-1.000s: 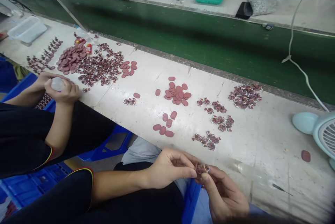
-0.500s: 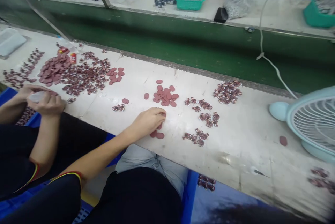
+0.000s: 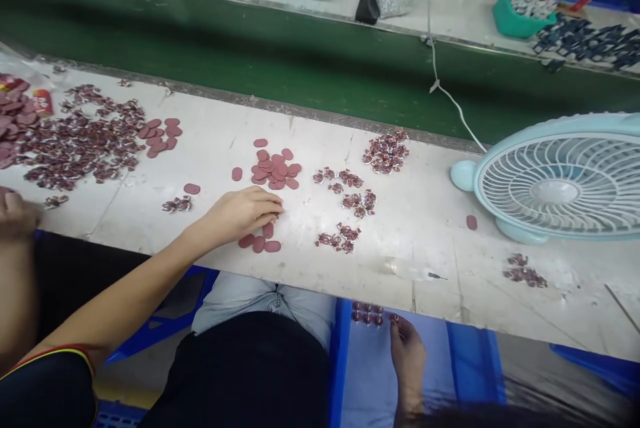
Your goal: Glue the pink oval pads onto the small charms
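Note:
My left hand (image 3: 245, 213) rests low over the bench, fingers pressed together; what lies in them, if anything, is mostly hidden. Several flat reddish-brown oval pieces (image 3: 273, 247) lie just below its fingertips. A larger pile of the same ovals (image 3: 277, 171) sits above it. My right hand (image 3: 409, 351) is down at the blue bin (image 3: 341, 355) below the bench edge, thumb and fingers pinched on a small shiny brown part (image 3: 395, 317). Beside that part, similar brown parts (image 3: 367, 313) stand in neat rows. Small clusters of brown metallic pieces (image 3: 359, 203) lie right of my left hand.
A light-blue fan (image 3: 555, 191) stands at the right, its white cord (image 3: 457, 108) running up across the green gap. A large heap of brown pieces (image 3: 83, 138) lies left, near a co-worker's hand (image 3: 17, 215). Opposite, another person's hand reaches into a green basket (image 3: 517, 21).
The view has swung right, so things appear farther left. My right hand has come into view at the bin with a small brown part. My left hand stays by the ovals.

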{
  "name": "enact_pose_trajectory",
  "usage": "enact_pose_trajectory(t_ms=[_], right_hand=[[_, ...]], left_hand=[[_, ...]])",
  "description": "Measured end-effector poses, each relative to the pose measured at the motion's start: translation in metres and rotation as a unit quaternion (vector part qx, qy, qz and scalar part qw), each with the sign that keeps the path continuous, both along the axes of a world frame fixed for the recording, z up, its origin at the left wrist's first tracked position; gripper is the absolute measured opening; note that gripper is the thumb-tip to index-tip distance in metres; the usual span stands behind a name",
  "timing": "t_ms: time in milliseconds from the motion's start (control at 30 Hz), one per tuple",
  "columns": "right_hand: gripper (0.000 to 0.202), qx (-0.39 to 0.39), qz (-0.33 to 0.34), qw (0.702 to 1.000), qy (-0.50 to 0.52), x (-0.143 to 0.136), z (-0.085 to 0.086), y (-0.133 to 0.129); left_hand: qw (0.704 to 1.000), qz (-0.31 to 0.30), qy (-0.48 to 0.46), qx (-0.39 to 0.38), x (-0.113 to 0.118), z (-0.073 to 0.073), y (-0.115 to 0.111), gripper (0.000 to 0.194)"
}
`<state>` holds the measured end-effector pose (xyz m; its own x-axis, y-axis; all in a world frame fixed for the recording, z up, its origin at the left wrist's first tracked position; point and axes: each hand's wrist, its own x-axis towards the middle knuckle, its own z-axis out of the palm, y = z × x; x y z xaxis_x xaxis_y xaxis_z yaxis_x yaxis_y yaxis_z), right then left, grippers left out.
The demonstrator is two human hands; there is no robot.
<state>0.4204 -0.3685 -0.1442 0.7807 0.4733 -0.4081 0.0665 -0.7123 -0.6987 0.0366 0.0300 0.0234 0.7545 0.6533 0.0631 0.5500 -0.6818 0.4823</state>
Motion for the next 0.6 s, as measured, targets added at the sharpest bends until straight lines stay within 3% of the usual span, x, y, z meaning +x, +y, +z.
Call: enact_pose_trajectory(t_ms=[100,200,600], right_hand=[[0.034,-0.011,0.005,1.000,-0.022,-0.007,-0.002,0.005],[0.031,-0.009,0.008,0.999,-0.033,-0.012,0.002,0.011],[0.032,-0.014,0.027,0.999,-0.044,-0.017,0.010,0.025]], left_hand=[[0.997,0.029,-0.068,-0.022,-0.001,0.009,-0.009,0.029],[0.980,0.069,-0.158,-0.096,-0.003,0.014,-0.025,0.027],[0.860,0.127,-0.339,-0.359,0.001,0.017,-0.074,0.017]])
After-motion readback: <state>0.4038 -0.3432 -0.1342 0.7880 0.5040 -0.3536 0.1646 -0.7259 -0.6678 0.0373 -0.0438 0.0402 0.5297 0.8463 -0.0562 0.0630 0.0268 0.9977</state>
